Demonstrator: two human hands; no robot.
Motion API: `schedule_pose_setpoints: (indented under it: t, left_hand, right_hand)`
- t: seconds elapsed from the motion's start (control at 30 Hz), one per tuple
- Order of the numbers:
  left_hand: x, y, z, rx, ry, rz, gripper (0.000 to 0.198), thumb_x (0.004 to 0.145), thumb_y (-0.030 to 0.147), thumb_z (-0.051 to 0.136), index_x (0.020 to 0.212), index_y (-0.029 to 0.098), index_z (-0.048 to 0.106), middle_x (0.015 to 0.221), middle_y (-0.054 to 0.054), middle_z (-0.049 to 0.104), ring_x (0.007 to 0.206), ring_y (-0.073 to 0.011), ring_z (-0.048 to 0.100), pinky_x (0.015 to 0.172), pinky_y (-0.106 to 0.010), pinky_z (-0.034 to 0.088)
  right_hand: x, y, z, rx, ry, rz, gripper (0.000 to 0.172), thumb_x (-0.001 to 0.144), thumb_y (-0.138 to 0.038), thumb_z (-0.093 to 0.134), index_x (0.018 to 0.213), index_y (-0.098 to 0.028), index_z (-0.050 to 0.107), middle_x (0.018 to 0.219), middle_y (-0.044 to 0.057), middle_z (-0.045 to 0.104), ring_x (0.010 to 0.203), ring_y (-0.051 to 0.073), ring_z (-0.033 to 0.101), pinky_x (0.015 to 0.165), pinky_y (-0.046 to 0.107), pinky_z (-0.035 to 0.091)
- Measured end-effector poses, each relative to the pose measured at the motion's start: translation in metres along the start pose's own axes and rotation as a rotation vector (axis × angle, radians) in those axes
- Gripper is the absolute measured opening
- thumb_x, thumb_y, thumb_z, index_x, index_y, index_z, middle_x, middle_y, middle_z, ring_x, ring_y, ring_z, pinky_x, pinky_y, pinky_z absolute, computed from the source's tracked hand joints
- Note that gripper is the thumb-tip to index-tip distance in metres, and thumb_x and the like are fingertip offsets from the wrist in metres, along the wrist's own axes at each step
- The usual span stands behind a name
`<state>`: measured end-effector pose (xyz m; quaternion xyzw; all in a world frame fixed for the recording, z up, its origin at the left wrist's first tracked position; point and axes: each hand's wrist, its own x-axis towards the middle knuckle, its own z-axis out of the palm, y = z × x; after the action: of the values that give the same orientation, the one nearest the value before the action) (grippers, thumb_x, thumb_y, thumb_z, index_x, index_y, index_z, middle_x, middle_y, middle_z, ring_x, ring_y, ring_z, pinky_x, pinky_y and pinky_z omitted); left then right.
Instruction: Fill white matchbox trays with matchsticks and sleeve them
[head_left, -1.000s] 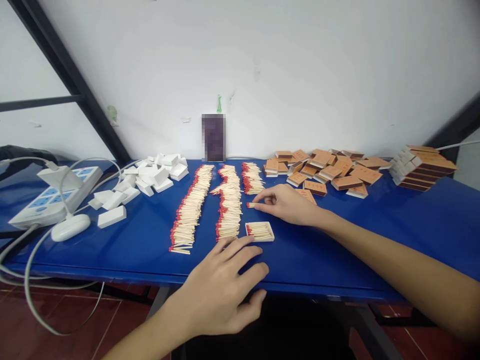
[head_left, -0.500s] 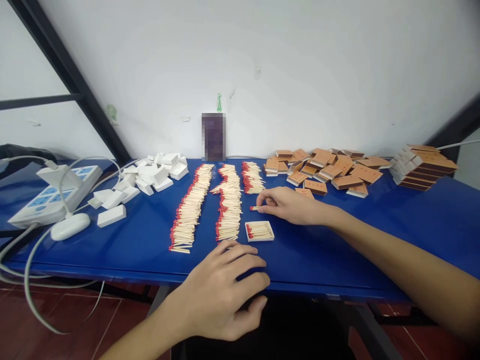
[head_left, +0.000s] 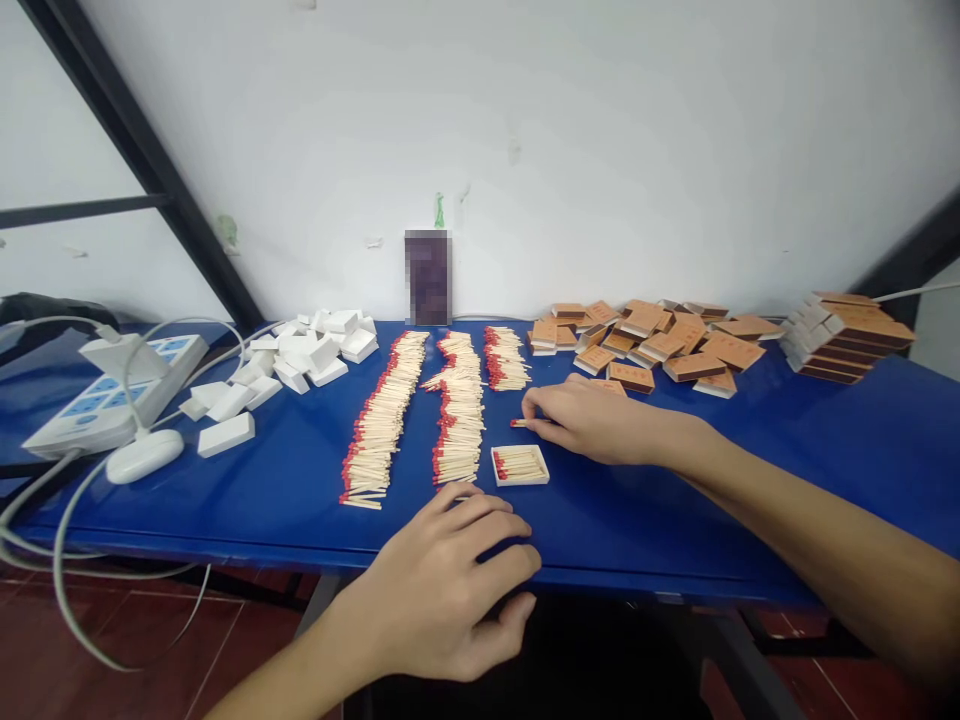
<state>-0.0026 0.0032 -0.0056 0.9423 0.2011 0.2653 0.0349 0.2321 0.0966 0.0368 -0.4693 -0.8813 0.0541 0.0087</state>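
Note:
Between the thumb and fingers of my right hand (head_left: 574,418) is a red-tipped match (head_left: 519,423), held just above and behind a small white matchbox tray (head_left: 520,481). Several matches (head_left: 517,462) lie side by side in that tray, red heads to the left. My left hand (head_left: 457,585) rests at the table's front edge with its fingers apart and slightly bent, holding nothing. Beyond it stretch a long left row of matches (head_left: 382,420), a middle row (head_left: 460,410) and a shorter right row (head_left: 507,360).
White box trays (head_left: 300,350) are heaped at the back left, near a power strip (head_left: 112,390) with cables. Orange matchbox sleeves (head_left: 652,335) lie piled at the back right, beside a stack of matchboxes (head_left: 847,335). A pixelated dark panel (head_left: 428,278) stands against the wall.
My right hand has come slightly nearer and to the right with the match, closer to the tray. My left hand has stayed in place.

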Motion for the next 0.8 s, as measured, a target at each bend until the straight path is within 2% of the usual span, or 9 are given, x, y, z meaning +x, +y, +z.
schedule_pose_setpoints:
  t: [0.17,0.33,0.5,0.63,0.8]
  left_hand:
    - [0.0,0.0,0.0,-0.009,0.0,0.001,0.014,0.089,0.021,0.056,0.1,0.016,0.064,0.105,-0.006,0.068,0.099,-0.0211,0.063,0.097,-0.04,0.045]
    - [-0.001,-0.001,0.0,-0.016,-0.01,0.003,0.014,0.089,0.02,0.056,0.1,0.015,0.064,0.106,-0.006,0.067,0.1,-0.0209,0.062,0.098,-0.04,0.044]
    - [-0.001,-0.001,0.0,-0.02,-0.014,-0.004,0.016,0.089,0.021,0.057,0.102,0.016,0.064,0.108,-0.006,0.067,0.101,-0.0215,0.061,0.098,-0.04,0.044]
    - [-0.001,-0.001,0.0,-0.02,-0.012,-0.008,0.016,0.089,0.021,0.057,0.102,0.016,0.064,0.108,-0.006,0.067,0.101,-0.0217,0.062,0.097,-0.04,0.045]
    - [-0.003,0.0,0.001,-0.002,-0.014,-0.014,0.016,0.089,0.022,0.057,0.103,0.017,0.064,0.109,-0.005,0.067,0.108,-0.0238,0.06,0.098,-0.042,0.046]
  right_hand:
    - [-0.001,-0.002,0.006,-0.158,0.009,-0.015,0.026,0.104,-0.033,0.037,0.093,-0.018,0.054,0.083,0.006,0.07,0.069,0.019,0.062,0.057,0.03,0.027]
    - [0.001,0.0,0.012,-0.21,0.04,-0.042,0.023,0.104,-0.031,0.038,0.094,-0.017,0.054,0.083,0.007,0.069,0.068,0.019,0.063,0.055,0.029,0.024]
    - [0.0,-0.003,0.011,-0.125,0.08,-0.027,0.022,0.103,-0.033,0.038,0.093,-0.019,0.052,0.077,0.004,0.067,0.063,0.017,0.059,0.055,0.029,0.023]
    - [-0.006,-0.006,0.005,0.054,0.099,-0.09,0.022,0.103,-0.036,0.038,0.094,-0.021,0.051,0.077,0.001,0.065,0.065,0.016,0.056,0.058,0.027,0.028]
    - [-0.015,-0.016,-0.001,0.133,0.043,-0.155,0.023,0.103,-0.038,0.038,0.092,-0.021,0.05,0.077,0.001,0.063,0.063,0.015,0.053,0.059,0.028,0.029]
